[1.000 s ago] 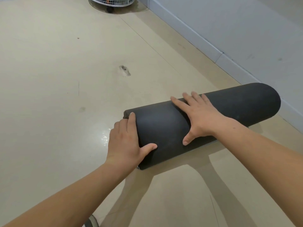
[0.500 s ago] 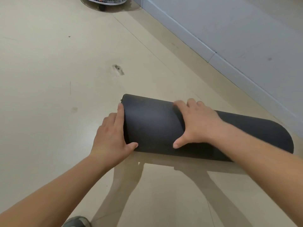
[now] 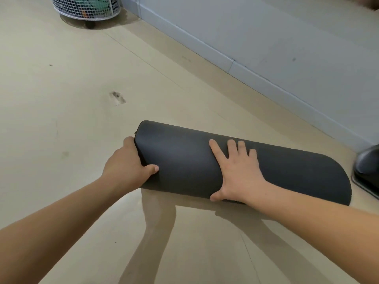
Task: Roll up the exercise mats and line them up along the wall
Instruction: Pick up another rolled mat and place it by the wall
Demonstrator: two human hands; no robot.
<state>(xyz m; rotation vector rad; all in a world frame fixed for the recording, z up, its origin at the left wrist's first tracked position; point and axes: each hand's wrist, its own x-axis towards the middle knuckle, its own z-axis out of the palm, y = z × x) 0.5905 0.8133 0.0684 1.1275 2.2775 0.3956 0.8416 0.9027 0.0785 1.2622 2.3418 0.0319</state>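
Closest in, two bare forearms reach up from the bottom corners, their shadows lying across the pale floor (image 3: pixel 61 119) between them. The left hand (image 3: pixel 127 167) is clamped on the left end of the rolled mat (image 3: pixel 184 160). Its thumb presses onto the near face of the roll and the rest of the hand is cupped round the end, so most of those fingers are out of sight behind it. That is a firm grip on the end.

Over to the right hand (image 3: pixel 240 177): it lies flat on top of the roll, about midway along. The fingers (image 3: pixel 232 148) are straight and slightly spread, pointing away over the curve, with the thumb tucked down at the near lower edge. Palm down, pressing, nothing held.

The mat itself is dark grey, fully rolled, and lying on its side on the floor. It runs from centre-left out to the right, at a slant to the wall. Bare floor separates it from the skirting board (image 3: pixel 246 68), so it is near the wall but not against it.

Just past the roll's right end, at the frame edge, sits a dark rounded object (image 3: pixel 367 167), cut off by the frame; I cannot tell what it is.

Further out on the left there is a small scuff mark (image 3: pixel 118 97) on the floor. Beyond that the grey-blue wall (image 3: pixel 287 27) runs diagonally away. At the far top left stands a white wire basket (image 3: pixel 86 7) on a small black castor, with coloured things inside that are too blurred to make out.
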